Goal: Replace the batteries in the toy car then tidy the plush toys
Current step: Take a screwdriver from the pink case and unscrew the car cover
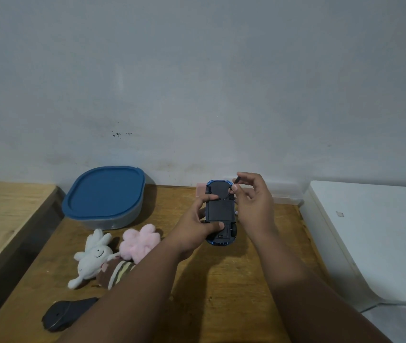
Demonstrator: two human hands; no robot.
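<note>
A blue-lidded container (105,194) sits left by the wall. Nearer lie a white plush (93,258), a pink plush (138,241) and a striped plush (115,271), which my left forearm partly covers. My left hand (197,226) grips the toy car (220,214) over the table (221,280), underside up, its long axis pointing away toward the wall. My right hand (253,201) pinches a small dark tool (236,180), perhaps a screwdriver, at the car's far end.

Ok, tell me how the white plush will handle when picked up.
The white plush will probably flop: its thin limbs lie splayed on the table. It looks soft and likely light, so unlikely to slip or break. It lies against the striped plush, which may shift with it.
</note>
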